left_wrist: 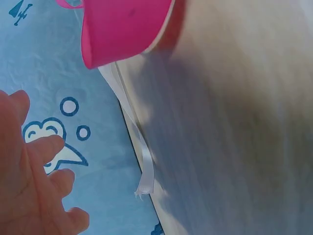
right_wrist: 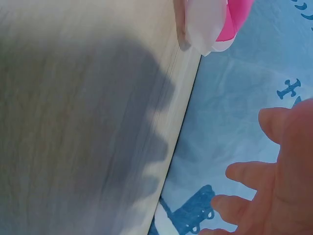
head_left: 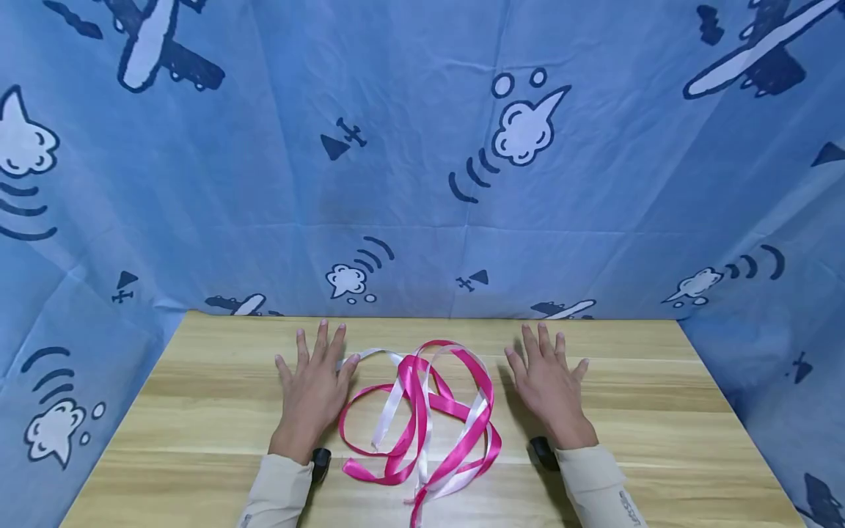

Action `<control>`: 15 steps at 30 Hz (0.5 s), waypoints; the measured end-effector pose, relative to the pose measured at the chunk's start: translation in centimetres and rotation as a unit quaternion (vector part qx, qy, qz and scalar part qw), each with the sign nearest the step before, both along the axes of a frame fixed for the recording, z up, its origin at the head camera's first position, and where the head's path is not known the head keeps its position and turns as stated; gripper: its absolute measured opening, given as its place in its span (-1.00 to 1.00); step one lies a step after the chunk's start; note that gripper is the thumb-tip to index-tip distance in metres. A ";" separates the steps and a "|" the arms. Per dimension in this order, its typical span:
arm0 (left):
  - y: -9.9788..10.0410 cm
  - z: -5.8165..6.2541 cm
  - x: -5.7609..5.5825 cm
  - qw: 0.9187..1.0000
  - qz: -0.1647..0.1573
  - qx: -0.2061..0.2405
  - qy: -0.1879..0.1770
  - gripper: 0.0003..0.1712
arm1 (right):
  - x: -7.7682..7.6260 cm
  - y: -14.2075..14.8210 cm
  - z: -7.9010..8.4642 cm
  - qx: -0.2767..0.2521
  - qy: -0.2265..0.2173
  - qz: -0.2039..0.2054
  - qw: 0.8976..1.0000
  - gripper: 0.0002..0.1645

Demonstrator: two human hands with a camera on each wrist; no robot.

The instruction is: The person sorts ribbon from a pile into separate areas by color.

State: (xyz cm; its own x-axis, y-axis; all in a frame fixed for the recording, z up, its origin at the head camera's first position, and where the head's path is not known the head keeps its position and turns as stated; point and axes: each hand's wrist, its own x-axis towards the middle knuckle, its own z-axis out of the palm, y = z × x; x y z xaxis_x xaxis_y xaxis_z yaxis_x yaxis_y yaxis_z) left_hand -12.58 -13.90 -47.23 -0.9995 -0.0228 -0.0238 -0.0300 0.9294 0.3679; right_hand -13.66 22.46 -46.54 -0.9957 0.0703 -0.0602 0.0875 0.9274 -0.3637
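Observation:
Loops of pink satin ribbon (head_left: 414,400) and white ribbon (head_left: 391,411) lie tangled together on the table. To the left of the pile, my left hand (head_left: 315,392) is held palm down with fingers spread. My right hand (head_left: 549,389) is spread the same way on the other side, apart from the ribbons. Neither hand holds anything. In the left wrist view a frayed white ribbon end (left_wrist: 145,183) lies near the table's far edge, with a broad pink loop (left_wrist: 122,29) above it. A white and pink loop (right_wrist: 205,24) shows at the top of the right wrist view.
The wood-grain table (head_left: 660,425) reaches back to a blue cloth (head_left: 409,183) printed with planes and clouds, which also hangs at both sides. A black wrist camera (head_left: 320,463) sits at the left sleeve, another black camera (head_left: 544,453) at the right sleeve.

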 end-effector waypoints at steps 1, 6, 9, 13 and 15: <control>0.0 0.0 0.0 1.000 0.000 -0.001 0.001 -0.23 | 0.0 0.0 0.0 0.000 -0.001 0.000 1.000 -0.12; 0.5 0.1 -0.1 1.000 -0.002 0.006 -0.004 -0.22 | 0.0 -0.3 0.1 -0.003 -0.008 0.001 1.000 -0.10; 0.9 0.1 -0.2 1.000 -0.010 0.012 -0.011 -0.22 | 0.0 -0.5 0.2 -0.010 -0.015 0.003 1.000 -0.11; 1.6 0.1 -0.3 0.999 -0.025 0.021 -0.013 -0.21 | 0.0 -0.7 0.2 -0.018 -0.018 0.001 1.000 -0.12; 1.9 0.2 -0.5 0.999 -0.030 0.032 -0.013 -0.20 | -0.1 -0.8 0.2 -0.022 -0.011 -0.002 1.000 -0.13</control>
State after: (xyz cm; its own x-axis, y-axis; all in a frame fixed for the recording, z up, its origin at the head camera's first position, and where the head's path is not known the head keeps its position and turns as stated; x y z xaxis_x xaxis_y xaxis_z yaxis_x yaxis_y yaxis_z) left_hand -13.07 -12.00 -47.04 -0.9979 0.0400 -0.0501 0.0149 0.9046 0.4260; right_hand -13.73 21.64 -46.30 -0.9939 0.0704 -0.0849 0.0988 0.9102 -0.4021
